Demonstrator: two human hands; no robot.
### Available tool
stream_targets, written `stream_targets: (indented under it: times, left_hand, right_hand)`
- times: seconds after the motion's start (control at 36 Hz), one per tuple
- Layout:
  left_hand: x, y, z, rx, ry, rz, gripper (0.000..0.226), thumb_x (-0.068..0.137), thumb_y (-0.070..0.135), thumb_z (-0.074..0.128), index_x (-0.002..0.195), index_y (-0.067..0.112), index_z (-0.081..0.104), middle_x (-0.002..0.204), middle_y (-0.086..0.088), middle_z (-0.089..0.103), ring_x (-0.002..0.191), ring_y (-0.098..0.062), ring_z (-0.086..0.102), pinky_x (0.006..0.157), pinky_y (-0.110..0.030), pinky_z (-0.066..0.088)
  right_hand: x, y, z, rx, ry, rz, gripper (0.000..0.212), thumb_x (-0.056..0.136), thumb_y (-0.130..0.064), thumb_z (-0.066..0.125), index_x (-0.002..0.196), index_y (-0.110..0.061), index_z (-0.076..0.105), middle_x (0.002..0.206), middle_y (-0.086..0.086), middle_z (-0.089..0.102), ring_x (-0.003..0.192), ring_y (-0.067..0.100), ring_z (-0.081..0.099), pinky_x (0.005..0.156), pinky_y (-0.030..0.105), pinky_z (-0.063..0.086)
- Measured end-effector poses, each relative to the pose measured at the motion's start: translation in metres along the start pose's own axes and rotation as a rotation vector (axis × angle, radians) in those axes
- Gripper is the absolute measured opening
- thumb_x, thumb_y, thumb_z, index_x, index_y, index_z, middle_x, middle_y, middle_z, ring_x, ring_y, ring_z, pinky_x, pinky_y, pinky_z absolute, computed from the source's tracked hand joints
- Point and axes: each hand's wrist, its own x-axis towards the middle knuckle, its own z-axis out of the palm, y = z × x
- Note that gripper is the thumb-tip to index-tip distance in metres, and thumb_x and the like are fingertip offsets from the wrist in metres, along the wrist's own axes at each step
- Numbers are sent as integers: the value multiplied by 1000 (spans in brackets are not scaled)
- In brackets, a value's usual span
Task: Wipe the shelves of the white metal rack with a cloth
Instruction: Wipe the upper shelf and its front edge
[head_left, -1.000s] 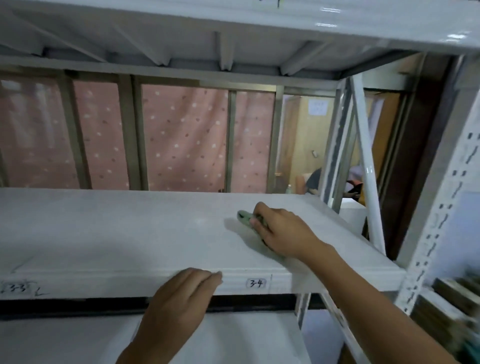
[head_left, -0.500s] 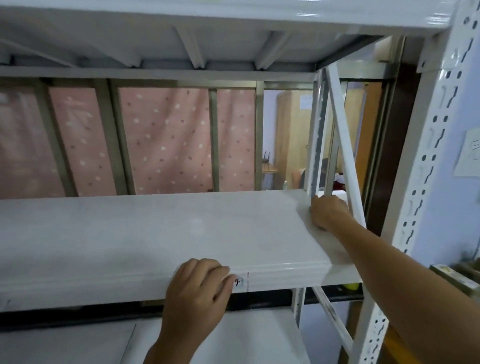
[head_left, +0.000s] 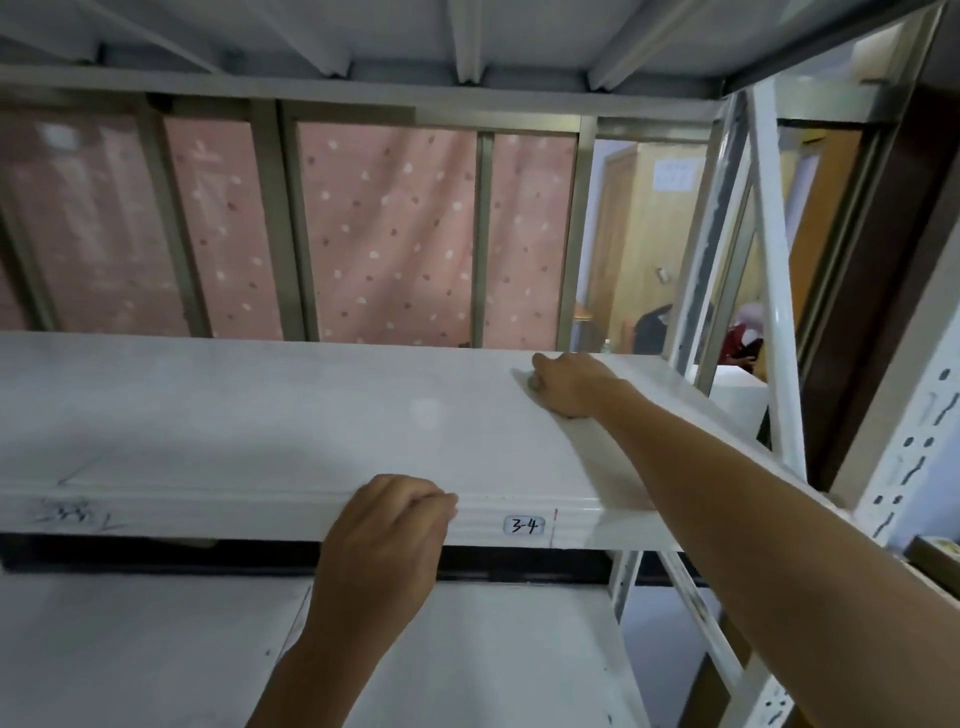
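The white metal rack's middle shelf (head_left: 260, 415) fills the view at chest height. My right hand (head_left: 571, 382) lies near the shelf's far edge, right of centre, fingers curled over a cloth (head_left: 534, 383) of which only a small greenish bit shows under the knuckles. My left hand (head_left: 389, 530) grips the shelf's front lip, fingers hooked over the top edge just left of the "3-4" label (head_left: 524, 526).
A lower white shelf (head_left: 156, 649) lies beneath. White perforated uprights (head_left: 914, 441) and a diagonal brace (head_left: 774, 291) stand at the right. A pink dotted curtain (head_left: 389, 234) hangs behind the rack. A person sits in the room beyond.
My right hand slid with the cloth from mid-shelf to the far right corner, then back left along the far edge. My left hand stayed on the front lip.
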Motion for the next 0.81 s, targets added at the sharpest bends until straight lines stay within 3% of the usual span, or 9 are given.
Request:
stream_targets:
  times: [0.08,0.19,0.31,0.42,0.5,0.64,0.72,0.81]
  left_hand:
    - [0,-12,-8,45,-19,33,23,100,19,61,92,6,78,89,-5,70,92,-19,56,86,-26,47]
    - [1,-23,-21,-9,-25,-98,27,95,29,62,90,9,79,89,-2,69,89,-15,58,83,-24,46]
    - [-3,-28,-28,27,-39,-75,26,98,26,60,92,7,78,91,-5,70,86,-21,64,80,-25,49]
    - [-13,-36,-27,69,-57,-42,23,104,17,60,98,4,77,96,-8,74,88,-28,69,81,-37,57]
    - [-18,-40,-26,83,-14,-13,14,100,7,64,97,2,77,96,-12,75,86,-32,71,77,-43,59]
    - [-21,-41,-22,186,52,94,13,98,4,69,86,4,76,89,-13,73,79,-33,70,78,-40,57]
    - [-16,-28,-25,143,130,117,18,93,5,74,75,4,70,78,-12,68,69,-31,64,71,-37,53]
    - [-14,-15,-21,86,138,158,17,92,7,74,75,2,72,80,-13,68,69,-31,62,67,-37,52]
  right_hand:
    - [8,-38,-2,27,68,-159,37,103,-41,29,118,-12,46,105,18,67,92,39,61,73,38,42]
    - [10,-93,-5,63,127,-384,27,102,-39,35,108,-14,46,90,12,68,75,34,62,63,34,38]
    - [2,-139,-15,110,102,-580,26,103,-40,32,107,-18,43,100,7,70,76,31,62,66,35,44]
    - [-24,-161,-27,139,133,-713,23,105,-35,38,109,-14,46,77,-12,51,66,18,46,62,32,32]
    - [-47,-164,-31,197,170,-815,23,105,-35,43,107,-13,49,75,-12,47,63,15,43,61,31,35]
    - [-86,-154,-38,250,224,-886,17,101,-29,48,101,-13,53,75,-13,45,61,13,40,57,29,36]
    - [-105,-145,-39,244,251,-903,16,101,-26,49,100,-11,55,76,-8,52,61,14,41,56,29,36]
    - [-122,-131,-40,207,276,-887,14,100,-23,51,99,-10,57,77,-2,58,59,16,40,53,28,32]
